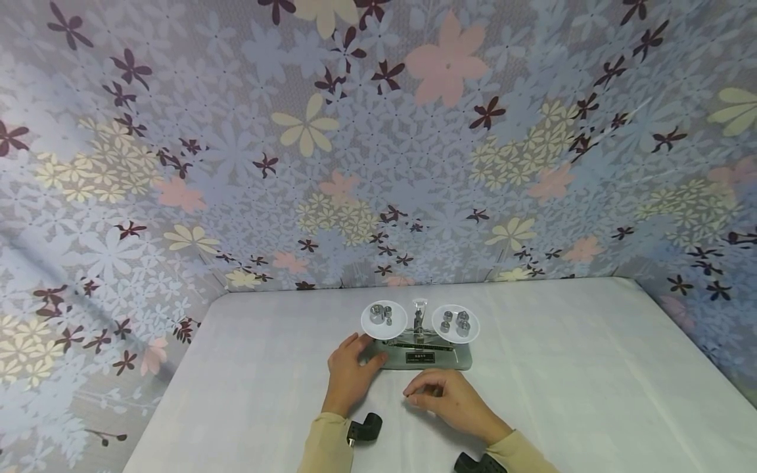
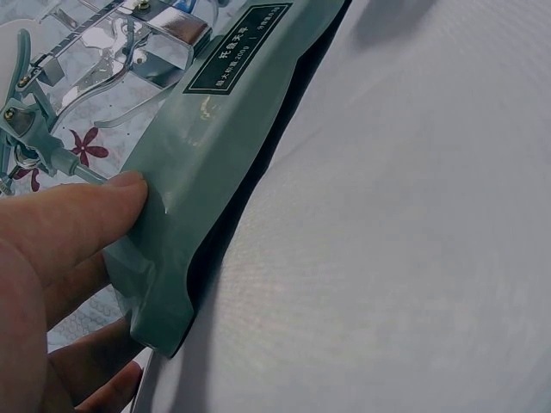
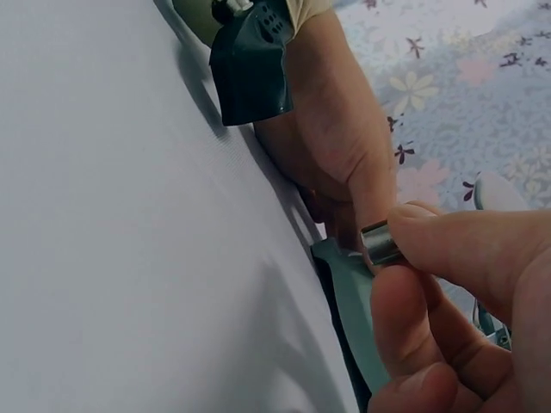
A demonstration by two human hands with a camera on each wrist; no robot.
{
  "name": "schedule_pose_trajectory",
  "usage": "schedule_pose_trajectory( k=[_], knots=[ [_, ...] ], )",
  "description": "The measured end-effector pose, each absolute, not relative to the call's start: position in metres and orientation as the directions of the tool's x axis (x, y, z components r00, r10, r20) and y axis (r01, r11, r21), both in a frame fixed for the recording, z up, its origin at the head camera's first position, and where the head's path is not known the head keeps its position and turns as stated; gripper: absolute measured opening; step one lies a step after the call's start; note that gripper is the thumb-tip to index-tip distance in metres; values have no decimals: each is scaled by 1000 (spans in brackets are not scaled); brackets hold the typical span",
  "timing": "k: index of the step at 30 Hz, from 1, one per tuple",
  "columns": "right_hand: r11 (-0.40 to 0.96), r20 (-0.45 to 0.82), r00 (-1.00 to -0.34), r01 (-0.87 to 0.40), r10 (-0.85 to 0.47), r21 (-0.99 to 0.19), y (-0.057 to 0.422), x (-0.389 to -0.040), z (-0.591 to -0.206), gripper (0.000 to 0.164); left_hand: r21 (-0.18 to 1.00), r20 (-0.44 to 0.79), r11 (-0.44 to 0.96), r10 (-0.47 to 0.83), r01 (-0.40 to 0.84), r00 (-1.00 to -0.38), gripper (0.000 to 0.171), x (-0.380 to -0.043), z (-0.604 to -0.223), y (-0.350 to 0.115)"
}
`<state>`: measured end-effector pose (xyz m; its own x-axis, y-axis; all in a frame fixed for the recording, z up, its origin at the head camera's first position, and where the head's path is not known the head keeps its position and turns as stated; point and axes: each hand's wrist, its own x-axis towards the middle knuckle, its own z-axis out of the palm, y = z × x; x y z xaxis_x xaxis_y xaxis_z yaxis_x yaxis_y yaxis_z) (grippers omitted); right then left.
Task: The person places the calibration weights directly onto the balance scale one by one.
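A green balance scale [image 1: 426,360] with two white pans stands near the back of the table. On its left pan [image 1: 372,331] sit several metal weights, and its right pan [image 1: 474,322] carries several more. My left hand [image 1: 350,373] grips the left end of the green base, thumb [image 2: 82,206] on the front side and fingers round the end. In front of the base, my right hand [image 1: 452,402] pinches a small cylindrical metal weight [image 3: 379,243] between thumb and fingertips. That weight is mostly hidden by the fingers in the head view.
A white cloth covers the table [image 1: 591,381]. Flower-patterned fabric [image 1: 378,164] rises behind the table's back edge and along its sides. Black wrist cameras [image 1: 369,427] are strapped over the tan sleeves [image 1: 326,443].
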<state>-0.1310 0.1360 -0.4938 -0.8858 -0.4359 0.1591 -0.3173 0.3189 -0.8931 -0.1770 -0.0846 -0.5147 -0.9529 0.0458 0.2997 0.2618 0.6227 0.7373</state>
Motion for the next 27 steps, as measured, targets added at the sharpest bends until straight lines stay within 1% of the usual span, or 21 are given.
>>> schedule_pose_trajectory(
  k=[15, 22, 27],
  knots=[
    [298, 256, -874, -395, -413, -869, 133, -129, -484, 9, 733, 312, 624, 48, 272, -949, 40, -176, -513, -85],
    [286, 271, -876, -400, -400, -871, 130, -126, -474, 11, 723, 327, 630, 53, 285, -944, 40, -177, -513, -85],
    [286, 307, -864, -436, -400, -853, 126, -127, -470, 13, 720, 324, 632, 56, 285, -944, 41, -177, -514, -85]
  ],
)
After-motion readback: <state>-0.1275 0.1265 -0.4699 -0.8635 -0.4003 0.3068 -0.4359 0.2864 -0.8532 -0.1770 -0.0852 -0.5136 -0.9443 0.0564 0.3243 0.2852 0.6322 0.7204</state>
